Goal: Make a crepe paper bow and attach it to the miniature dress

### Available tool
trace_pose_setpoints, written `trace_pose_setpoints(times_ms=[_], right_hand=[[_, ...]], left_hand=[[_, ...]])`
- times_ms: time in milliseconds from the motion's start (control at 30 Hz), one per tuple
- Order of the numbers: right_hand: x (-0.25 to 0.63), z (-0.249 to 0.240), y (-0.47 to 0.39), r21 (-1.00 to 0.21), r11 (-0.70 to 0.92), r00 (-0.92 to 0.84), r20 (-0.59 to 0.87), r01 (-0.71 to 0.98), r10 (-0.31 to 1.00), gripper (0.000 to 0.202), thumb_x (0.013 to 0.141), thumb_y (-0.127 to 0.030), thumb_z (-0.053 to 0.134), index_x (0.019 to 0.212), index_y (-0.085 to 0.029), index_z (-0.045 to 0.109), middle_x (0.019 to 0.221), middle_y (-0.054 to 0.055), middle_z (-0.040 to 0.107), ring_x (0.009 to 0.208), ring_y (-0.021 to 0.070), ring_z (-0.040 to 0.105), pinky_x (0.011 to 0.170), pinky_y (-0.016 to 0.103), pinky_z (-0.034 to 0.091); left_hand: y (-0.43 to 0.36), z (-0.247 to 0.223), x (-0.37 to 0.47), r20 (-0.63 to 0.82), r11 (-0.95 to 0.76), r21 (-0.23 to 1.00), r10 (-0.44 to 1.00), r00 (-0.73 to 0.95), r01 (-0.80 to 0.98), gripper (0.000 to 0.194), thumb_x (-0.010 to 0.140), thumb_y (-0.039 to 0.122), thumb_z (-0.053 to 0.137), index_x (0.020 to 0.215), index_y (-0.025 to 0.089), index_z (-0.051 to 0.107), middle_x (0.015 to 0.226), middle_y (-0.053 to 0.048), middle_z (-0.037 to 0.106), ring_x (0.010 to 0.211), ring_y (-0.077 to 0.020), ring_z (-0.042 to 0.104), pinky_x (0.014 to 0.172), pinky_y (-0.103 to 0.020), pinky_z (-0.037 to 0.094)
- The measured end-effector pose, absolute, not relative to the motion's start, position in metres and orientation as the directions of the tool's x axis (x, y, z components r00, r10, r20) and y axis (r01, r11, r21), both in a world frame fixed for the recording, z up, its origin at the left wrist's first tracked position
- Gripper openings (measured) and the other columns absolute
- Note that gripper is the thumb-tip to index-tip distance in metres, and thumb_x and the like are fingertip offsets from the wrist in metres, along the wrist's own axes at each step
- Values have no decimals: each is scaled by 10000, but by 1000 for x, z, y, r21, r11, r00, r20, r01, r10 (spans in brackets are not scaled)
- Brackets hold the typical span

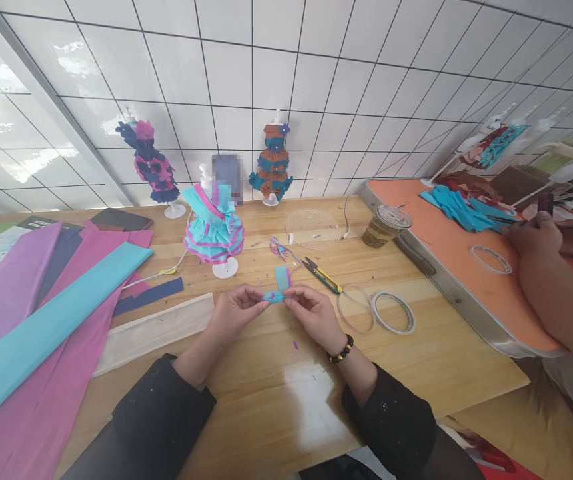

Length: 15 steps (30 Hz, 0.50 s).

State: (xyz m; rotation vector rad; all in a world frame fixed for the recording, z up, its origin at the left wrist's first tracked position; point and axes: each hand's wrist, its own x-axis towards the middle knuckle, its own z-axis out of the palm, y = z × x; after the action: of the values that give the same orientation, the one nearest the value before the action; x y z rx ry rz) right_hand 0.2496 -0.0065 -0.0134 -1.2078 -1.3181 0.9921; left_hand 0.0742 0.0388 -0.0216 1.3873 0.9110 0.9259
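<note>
Over the middle of the wooden table, my left hand (pixel 239 307) and my right hand (pixel 314 313) pinch the two ends of a small gathered crepe paper strip (pixel 273 297), turquoise with bits of purple. A flat turquoise piece with a purple edge (pixel 283 277) stands up just behind it, near my right fingertips; whether the two are joined I cannot tell. Yellow-handled thread snips (pixel 322 276) lie beyond my right hand. Behind my left hand, a small dress form (pixel 215 227) wears a ruffled turquoise dress with purple trim.
Rolls of tape (pixel 394 313) lie right of my hands, with a lidded cup (pixel 386 225) behind. Long crepe paper sheets (pixel 61 313) and a cream strip (pixel 154 333) cover the left side. Two more dressed forms stand by the wall. A co-worker's hands (pixel 541 233) are over the orange table (pixel 446 267).
</note>
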Motion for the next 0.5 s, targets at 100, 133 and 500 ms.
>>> trace_pose_setpoints(times_ms=[100, 133, 500], right_hand=[[250, -15, -7, -984, 136, 42, 141, 114, 989, 144, 749, -276, 588, 861, -190, 615, 718, 22, 587, 635, 134, 551, 613, 265, 463], [250, -15, -7, -984, 139, 38, 144, 116, 989, 142, 750, -276, 587, 860, -190, 616, 712, 22, 588, 634, 134, 552, 611, 265, 465], [256, -8, -6, -912, 256, 11, 274, 322, 962, 184, 762, -230, 576, 921, -207, 667, 814, 54, 618, 702, 145, 560, 633, 268, 475]], left_hand=[[39, -24, 74, 67, -52, 997, 916, 395, -48, 222, 647, 260, 675, 822, 162, 579, 715, -8, 635, 674, -126, 583, 637, -249, 462], [39, -24, 74, 82, -67, 996, 911, 404, -52, 212, 658, 264, 666, 828, 163, 587, 731, -15, 639, 695, -132, 586, 658, -259, 465], [38, -18, 72, 147, -217, 970, 884, 443, 112, 230, 724, 288, 604, 915, 178, 670, 823, -58, 641, 766, -171, 587, 699, -285, 469]])
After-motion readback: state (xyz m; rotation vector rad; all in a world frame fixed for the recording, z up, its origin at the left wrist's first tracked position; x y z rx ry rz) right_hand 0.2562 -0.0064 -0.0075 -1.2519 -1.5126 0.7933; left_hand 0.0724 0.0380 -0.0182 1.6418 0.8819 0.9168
